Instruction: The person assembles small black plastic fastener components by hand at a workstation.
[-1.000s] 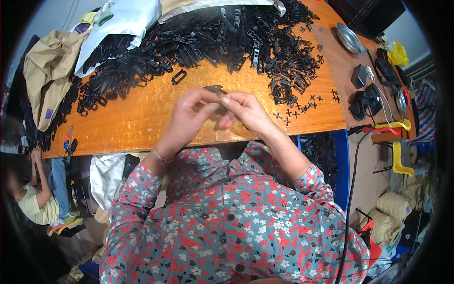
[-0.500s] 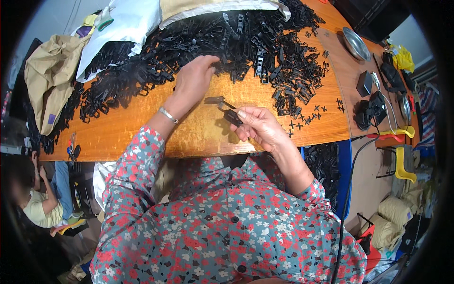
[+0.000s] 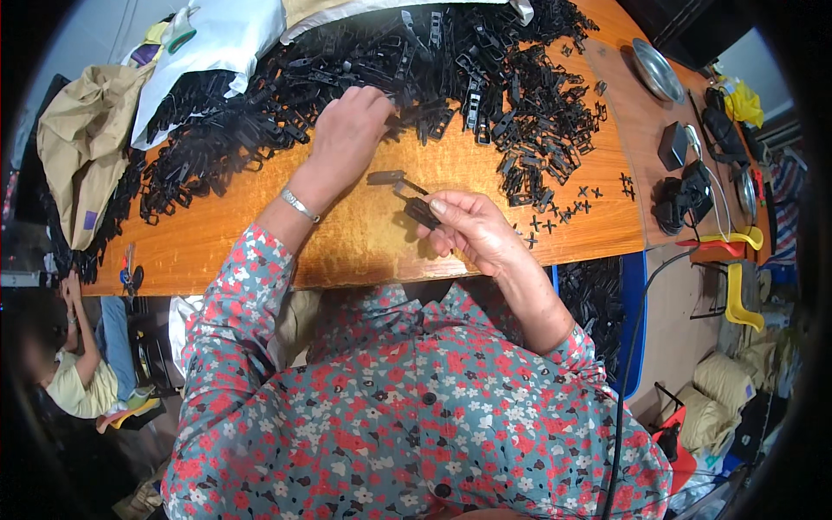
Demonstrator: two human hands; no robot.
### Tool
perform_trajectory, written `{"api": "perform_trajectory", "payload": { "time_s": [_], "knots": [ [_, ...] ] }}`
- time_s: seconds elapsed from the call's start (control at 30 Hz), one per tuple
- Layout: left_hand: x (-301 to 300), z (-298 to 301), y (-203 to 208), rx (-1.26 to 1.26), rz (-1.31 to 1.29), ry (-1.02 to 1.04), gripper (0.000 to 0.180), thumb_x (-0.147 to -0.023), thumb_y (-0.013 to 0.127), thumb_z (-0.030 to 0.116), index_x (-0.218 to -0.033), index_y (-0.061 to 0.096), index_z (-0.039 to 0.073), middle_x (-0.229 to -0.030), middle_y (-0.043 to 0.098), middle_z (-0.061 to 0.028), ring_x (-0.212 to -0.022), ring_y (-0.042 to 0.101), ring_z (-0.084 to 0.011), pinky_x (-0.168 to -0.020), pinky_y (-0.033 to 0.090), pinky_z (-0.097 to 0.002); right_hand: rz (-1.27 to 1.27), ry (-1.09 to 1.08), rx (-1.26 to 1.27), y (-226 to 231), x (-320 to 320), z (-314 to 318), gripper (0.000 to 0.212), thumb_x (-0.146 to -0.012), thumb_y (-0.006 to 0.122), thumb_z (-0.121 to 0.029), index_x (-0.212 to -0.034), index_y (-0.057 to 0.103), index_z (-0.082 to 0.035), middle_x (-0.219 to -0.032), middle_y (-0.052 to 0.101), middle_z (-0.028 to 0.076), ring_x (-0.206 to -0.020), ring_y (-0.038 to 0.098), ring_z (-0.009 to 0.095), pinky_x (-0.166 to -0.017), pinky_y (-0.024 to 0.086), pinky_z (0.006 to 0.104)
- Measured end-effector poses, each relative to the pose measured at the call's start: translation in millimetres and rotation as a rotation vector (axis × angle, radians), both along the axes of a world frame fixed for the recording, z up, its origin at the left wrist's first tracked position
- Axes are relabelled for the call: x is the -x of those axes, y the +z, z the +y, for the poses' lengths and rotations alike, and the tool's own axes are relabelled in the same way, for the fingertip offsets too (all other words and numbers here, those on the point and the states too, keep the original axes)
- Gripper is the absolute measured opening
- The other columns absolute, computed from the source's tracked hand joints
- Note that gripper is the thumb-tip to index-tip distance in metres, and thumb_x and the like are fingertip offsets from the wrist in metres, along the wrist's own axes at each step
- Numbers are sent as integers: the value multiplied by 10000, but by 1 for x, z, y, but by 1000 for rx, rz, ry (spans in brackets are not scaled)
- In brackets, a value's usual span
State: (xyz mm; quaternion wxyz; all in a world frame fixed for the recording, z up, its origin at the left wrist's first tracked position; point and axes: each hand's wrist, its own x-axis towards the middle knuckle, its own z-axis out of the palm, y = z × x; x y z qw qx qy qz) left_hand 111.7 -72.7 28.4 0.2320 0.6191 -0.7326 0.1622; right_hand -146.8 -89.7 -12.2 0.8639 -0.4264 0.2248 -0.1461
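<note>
My left hand reaches forward onto the edge of a big heap of black plastic clips on the orange wooden table; its fingers curl down among the clips, and whether it grips one is hidden. My right hand hovers near the table's front edge, pinching a small black plastic piece between thumb and fingers. A small dark part lies on the table just beyond it.
Small black cross-shaped bits are scattered to the right. White and tan bags lie at the left. Metal bowls, black gadgets and cables sit at the far right. Another person sits low at the left.
My hands were together over the table holding one piece. My left hand has since reached forward into the clip heap, while my right hand stays back with the black piece.
</note>
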Motion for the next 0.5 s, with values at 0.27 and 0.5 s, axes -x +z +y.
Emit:
{"api": "perform_trajectory", "payload": {
  "time_s": [0.27, 0.5],
  "knots": [
    [19, 45, 19, -124, 264, -95, 229, -814, 794, 91, -987, 653, 38, -923, 674, -138, -823, 686, -359, -734, 535, -437, -67, -104, 100, 28, -11, 0, 291, -1081, 609, -266, -1180, 682, -2, -957, 758, 79, -686, 687, 117, -622, 519, 238],
    [28, 67, 5, -388, 930, -149, 258, -846, 772, -11, -1078, 661, 3, -967, 674, -57, -880, 697, -171, -754, 561, -314, -99, -161, 158, 35, -27, 5, 294, -1078, 611, -252, -1199, 678, 8, -965, 760, 78, -689, 687, 116, -640, 525, 231]
  ]
}}
